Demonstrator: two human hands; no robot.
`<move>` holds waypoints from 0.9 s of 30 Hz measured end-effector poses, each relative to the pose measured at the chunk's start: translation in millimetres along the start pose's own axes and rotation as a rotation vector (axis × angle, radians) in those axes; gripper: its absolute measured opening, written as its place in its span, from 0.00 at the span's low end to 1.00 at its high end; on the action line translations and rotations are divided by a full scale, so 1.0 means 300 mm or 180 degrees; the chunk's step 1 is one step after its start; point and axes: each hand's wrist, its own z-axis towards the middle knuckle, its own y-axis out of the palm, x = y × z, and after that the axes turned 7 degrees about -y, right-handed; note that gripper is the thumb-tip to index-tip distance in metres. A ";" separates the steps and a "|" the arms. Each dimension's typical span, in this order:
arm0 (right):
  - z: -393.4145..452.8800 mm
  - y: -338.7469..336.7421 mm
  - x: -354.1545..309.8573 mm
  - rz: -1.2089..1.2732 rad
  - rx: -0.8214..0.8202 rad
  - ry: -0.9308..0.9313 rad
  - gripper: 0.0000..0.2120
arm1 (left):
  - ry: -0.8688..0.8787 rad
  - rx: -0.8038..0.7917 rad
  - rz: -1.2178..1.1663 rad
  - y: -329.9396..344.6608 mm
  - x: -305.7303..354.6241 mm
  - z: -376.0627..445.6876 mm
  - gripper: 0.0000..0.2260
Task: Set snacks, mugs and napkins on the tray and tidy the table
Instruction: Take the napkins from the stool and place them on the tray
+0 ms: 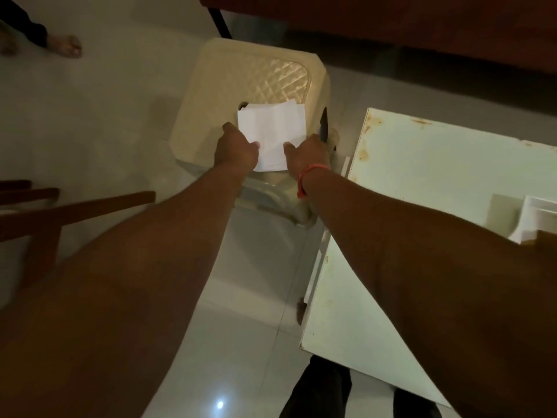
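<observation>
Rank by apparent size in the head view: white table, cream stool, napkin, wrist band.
1. white table, cropped by the frame and nearer the camera
2. cream stool
3. napkin
4. wrist band

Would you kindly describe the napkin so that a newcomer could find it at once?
Look left of the white table to the cream plastic stool. On its seat lies the napkin, held at its near edge by the left hand and right hand. It is the only flat white sheet there.

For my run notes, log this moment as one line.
left hand: pinching white paper napkin | right hand: pinching napkin | napkin: over cream plastic stool | white table: at right
</observation>
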 end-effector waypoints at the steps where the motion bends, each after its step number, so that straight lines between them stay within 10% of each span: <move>1: 0.009 -0.005 0.007 -0.0065 -0.0007 -0.0030 0.22 | 0.0001 -0.0088 -0.0087 0.003 0.004 -0.005 0.24; 7: -0.002 -0.100 0.073 0.0099 -0.0280 -0.0147 0.14 | -0.0047 -0.0585 -0.1039 0.050 0.018 -0.095 0.19; 16: -0.276 -0.392 0.352 0.2874 -0.0464 0.0547 0.16 | -0.0160 -0.1115 -0.2515 0.208 0.115 -0.467 0.14; 27: -0.572 -0.974 0.740 0.3797 -0.0117 0.0863 0.16 | -0.0012 -0.2166 -0.2502 0.484 0.358 -1.064 0.12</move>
